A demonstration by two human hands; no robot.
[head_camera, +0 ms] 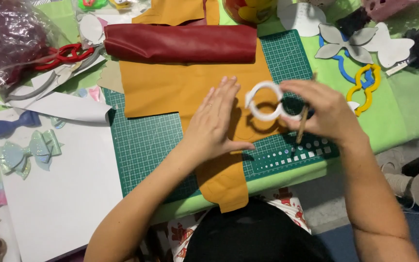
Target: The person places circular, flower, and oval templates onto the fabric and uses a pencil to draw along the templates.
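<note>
Both forearms were bare, no sleeves; a thin ring circled a finger of the left hand (213, 127); a black top below.

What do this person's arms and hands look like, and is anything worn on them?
Both forearms are bare, with no sleeves, gloves or watch in view. The left hand has a thin ring on one finger. The right hand shows no ring or band that I can make out. Nails look short and unpainted, though they are too small to be sure.

My left hand (214, 121) lies flat, palm down, fingers together and thumb out, while my right hand (323, 111) hovers raised, fingers pinched shut.
</note>
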